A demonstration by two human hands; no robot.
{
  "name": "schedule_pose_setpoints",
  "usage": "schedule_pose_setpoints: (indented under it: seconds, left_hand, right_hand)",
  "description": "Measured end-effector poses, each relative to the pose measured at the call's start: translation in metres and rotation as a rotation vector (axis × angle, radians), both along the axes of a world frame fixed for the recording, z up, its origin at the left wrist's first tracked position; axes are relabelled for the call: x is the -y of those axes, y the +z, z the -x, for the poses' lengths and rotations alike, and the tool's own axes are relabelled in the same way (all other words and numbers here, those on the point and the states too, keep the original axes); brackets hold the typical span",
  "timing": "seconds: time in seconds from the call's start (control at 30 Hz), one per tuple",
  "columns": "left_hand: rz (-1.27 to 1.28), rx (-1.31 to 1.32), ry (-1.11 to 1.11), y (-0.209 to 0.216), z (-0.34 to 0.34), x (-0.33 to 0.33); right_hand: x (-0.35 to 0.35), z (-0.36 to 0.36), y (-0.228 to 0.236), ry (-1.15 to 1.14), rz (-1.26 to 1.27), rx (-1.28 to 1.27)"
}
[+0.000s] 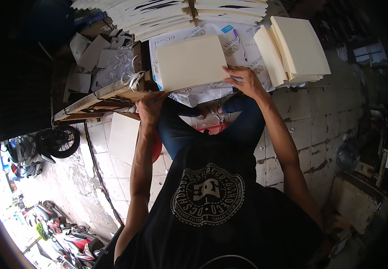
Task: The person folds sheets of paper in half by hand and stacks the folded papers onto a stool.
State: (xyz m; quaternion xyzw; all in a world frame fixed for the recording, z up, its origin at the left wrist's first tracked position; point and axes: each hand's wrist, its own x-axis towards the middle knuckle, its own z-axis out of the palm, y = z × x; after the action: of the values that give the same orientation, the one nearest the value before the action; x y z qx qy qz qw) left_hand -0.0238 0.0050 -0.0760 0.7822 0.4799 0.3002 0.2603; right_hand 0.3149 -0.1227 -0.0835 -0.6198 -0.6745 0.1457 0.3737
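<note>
A cream rectangular sheet of card or board (191,62) lies in front of me on printed white paper (230,49) that covers the table. At its near left corner, my left hand (150,109) is closed, with the fingertips at the edge. My right hand (244,82) pinches the near right edge, thumb and fingers around it. Whether this is one sheet or a thin folded piece, I cannot tell.
Tall stacks of cream board (158,20) stand at the back, with a leaning pile (304,49) at the right. A purple pen (240,44) lies between. On the left, a wooden-edged bin (86,104) holds scraps. A pale board (123,136) stands below.
</note>
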Motion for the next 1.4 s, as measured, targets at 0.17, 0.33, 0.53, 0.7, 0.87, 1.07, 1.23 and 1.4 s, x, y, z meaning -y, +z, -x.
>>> schedule_pose_setpoints:
  seconds: [0.17,0.33,0.53,0.7,0.87,1.07,1.23,1.4]
  left_hand:
    - [-0.004,0.014,-0.001,0.001,-0.001,0.001]
    - [0.375,0.035,0.041,0.007,0.000,-0.006]
    - [0.626,0.132,-0.050,-0.015,-0.003,-0.008]
    - [0.745,0.294,-0.050,-0.008,-0.011,0.000]
    - [0.669,0.299,-0.047,-0.025,-0.008,-0.002]
    - [0.724,0.262,-0.056,-0.008,-0.014,0.000]
    - [0.110,-0.212,0.152,0.033,-0.024,-0.002]
    - [-0.401,-0.218,-0.378,0.039,-0.079,-0.002]
  right_hand:
    - [0.000,0.000,0.000,-0.006,-0.013,-0.008]
    - [0.001,0.001,0.001,-0.006,-0.022,-0.004]
    - [0.005,0.013,0.012,-0.082,0.036,0.123]
    - [-0.009,0.098,0.036,-0.098,0.060,0.411]
    - [-0.015,0.169,0.004,0.025,0.099,0.363]
    - [0.050,0.079,-0.002,-0.307,0.161,0.327]
    - [0.082,0.052,0.003,-0.350,-0.112,0.019]
    - [0.103,0.085,0.009,-0.521,-0.134,-0.320]
